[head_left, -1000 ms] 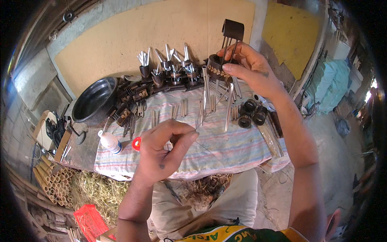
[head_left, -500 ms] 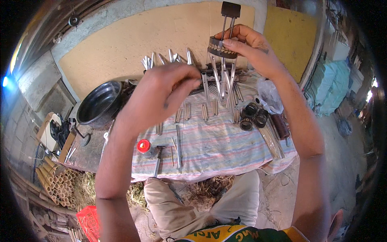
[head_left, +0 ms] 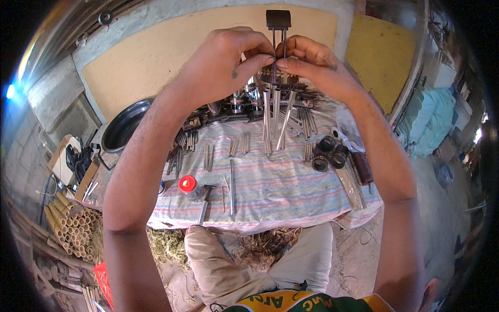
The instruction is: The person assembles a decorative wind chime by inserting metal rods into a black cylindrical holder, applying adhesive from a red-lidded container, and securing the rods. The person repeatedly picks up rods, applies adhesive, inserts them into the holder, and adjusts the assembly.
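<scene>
Up in front of me is a wind chime with a dark block (head_left: 278, 20) on top, two thin rods, a dark patterned ring (head_left: 280, 77) and silver metal tubes (head_left: 276, 112) hanging below it. My right hand (head_left: 317, 60) grips the ring and the rod beside it from the right, fingers curled. From the left, my left hand (head_left: 234, 52) pinches at the ring's upper edge, close to the rods. The fingertips of both hands nearly meet there. Whatever small part lies between the left fingertips is hidden.
On the striped cloth (head_left: 270, 192) lie bundles of short tubes (head_left: 209, 157), a hammer (head_left: 206, 204), a red-lidded jar (head_left: 188, 184), a long tube (head_left: 232, 188) and dark rings (head_left: 326, 153). Finished-looking chimes (head_left: 237, 104) stand behind. A black basin (head_left: 125, 127) is at left.
My left hand has moved right and up to the ring, beside my right hand. The wind chime has shifted slightly left and lower.
</scene>
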### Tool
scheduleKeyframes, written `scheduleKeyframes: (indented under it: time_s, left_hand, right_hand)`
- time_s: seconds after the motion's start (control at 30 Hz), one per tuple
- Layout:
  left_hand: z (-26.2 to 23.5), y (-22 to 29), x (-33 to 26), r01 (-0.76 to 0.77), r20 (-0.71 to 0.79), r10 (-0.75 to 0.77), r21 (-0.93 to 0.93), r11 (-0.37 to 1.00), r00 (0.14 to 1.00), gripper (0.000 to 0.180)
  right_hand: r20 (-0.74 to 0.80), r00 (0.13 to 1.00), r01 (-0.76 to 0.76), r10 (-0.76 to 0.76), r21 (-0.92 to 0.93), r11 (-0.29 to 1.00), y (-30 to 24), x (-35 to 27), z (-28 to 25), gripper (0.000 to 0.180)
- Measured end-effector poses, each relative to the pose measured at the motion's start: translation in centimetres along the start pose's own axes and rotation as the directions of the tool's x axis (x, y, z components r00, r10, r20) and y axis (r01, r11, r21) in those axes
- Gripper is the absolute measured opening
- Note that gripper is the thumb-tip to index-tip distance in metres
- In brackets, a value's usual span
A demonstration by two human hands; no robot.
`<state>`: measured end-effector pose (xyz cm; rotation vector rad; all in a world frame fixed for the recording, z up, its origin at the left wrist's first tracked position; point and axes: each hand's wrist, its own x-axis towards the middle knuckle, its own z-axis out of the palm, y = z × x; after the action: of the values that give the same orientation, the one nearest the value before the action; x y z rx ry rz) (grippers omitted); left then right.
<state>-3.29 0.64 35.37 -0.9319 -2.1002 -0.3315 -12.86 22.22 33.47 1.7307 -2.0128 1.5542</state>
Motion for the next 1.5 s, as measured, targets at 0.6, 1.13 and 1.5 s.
scheduleKeyframes:
  time_s: [0.6,1.13,1.5]
  left_hand:
    - [0.9,-0.8,-0.2,0.008,-0.129,-0.007,0.008,1.0,0.992,0.019]
    - [-0.1,0.3,-0.5,-0.016,-0.158,0.024,0.055,0.998,0.987,0.015]
    - [-1.0,0.1,0.0,-0.137,-0.139,0.145,0.061,0.989,0.98,0.015]
  right_hand:
    - [0.052,0.998,-0.036,0.031,0.108,0.994,2.2,-0.2,1.0,0.025]
    - [0.0,0.999,0.042,-0.043,0.073,0.996,1.9,-0.2,0.9,0.028]
    - [-0.04,0.995,0.096,-0.096,-0.018,0.995,-0.1,2.1,-2.3,0.029]
